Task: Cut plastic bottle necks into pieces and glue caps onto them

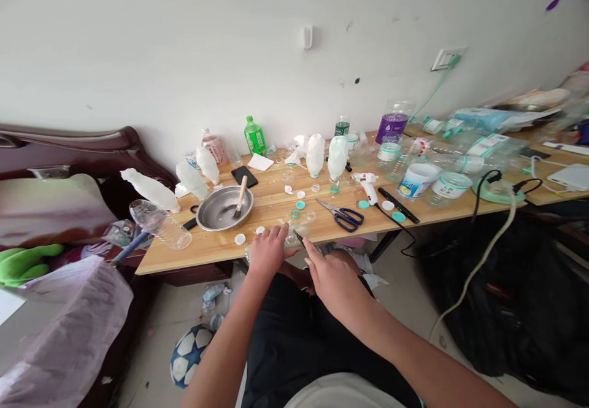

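At the table's near edge, my left hand [267, 250] is closed over a clear plastic bottle [301, 233], much of which it hides. From the right side, my right hand [329, 276] grips a thin dark knife-like tool [299, 237], its tip against or close to the bottle. The tool's exact kind is too small to make out. Just beyond my hands lie a turquoise bottle ring [295, 213] and blue-handled scissors [343, 215]. Left of them, a metal bowl [209, 211] holds a brush [240, 198].
White-covered bottles [315, 155] stand at the back of the wooden table [271, 198]. A glue gun [367, 186] with a trailing cord lies to the right, near a white tub [416, 181] and several clear bottles. A ball [191, 356] rests on the floor.
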`<state>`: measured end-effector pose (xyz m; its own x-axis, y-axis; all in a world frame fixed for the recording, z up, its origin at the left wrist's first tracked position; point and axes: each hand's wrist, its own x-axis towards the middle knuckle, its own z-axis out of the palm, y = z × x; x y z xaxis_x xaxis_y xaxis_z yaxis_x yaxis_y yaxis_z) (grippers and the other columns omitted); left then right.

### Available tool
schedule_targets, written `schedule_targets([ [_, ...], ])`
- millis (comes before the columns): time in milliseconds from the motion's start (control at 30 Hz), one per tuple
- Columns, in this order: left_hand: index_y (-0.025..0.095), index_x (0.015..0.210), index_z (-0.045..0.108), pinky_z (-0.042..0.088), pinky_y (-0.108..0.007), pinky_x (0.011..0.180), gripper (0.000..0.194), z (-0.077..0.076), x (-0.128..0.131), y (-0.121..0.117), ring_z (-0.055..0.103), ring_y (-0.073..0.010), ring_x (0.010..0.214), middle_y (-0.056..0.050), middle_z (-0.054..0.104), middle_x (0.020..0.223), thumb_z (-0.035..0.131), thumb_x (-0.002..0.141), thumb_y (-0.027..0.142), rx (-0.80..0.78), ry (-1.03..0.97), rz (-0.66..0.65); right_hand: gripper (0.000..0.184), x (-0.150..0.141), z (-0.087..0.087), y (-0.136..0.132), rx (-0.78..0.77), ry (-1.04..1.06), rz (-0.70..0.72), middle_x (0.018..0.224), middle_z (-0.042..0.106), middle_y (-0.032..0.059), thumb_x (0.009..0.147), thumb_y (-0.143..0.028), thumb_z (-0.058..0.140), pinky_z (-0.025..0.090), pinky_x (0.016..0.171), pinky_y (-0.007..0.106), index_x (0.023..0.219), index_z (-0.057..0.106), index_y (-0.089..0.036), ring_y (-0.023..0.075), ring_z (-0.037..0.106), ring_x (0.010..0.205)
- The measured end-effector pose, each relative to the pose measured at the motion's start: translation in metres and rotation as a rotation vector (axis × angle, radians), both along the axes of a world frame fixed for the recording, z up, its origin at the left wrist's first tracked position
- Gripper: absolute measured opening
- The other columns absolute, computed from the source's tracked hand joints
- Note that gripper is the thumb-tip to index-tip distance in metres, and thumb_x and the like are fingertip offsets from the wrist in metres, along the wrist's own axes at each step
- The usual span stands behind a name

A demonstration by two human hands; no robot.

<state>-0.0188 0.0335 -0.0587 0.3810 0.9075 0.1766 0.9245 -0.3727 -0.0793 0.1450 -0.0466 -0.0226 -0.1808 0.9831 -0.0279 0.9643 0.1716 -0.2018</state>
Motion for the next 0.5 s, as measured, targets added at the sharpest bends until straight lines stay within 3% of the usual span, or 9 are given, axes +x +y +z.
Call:
schedule_targets([
  [233,0.019,0.137,0.048,0.047,-0.039,0.081,0.056,-0.003,0.001,-0.002,0.063,-0.0297,0.098,-0.012,0.068,0.109,0.054,0.090,0.050,0.013,0.005,0.007,0.051,-0.009,0.005,-0.001,-0.013,-0.091,0.013,0.081,0.073,0.0134,0.100,-0.021,0.027,0.050,0.060,0.027,0.150,0.033,-0.014,0.0235,0.071,0.072],
  [500,0.021,0.133,0.051,0.047,-0.037,0.079,0.047,-0.001,0.001,-0.002,0.065,-0.0286,0.098,-0.012,0.069,0.108,0.050,0.093,0.044,0.013,0.007,0.029,0.050,-0.001,0.016,-0.010,-0.026,-0.031,-0.006,0.085,0.074,0.0126,0.102,-0.028,0.028,0.047,0.063,0.027,0.150,0.035,-0.019,0.0231,0.071,0.076],
])
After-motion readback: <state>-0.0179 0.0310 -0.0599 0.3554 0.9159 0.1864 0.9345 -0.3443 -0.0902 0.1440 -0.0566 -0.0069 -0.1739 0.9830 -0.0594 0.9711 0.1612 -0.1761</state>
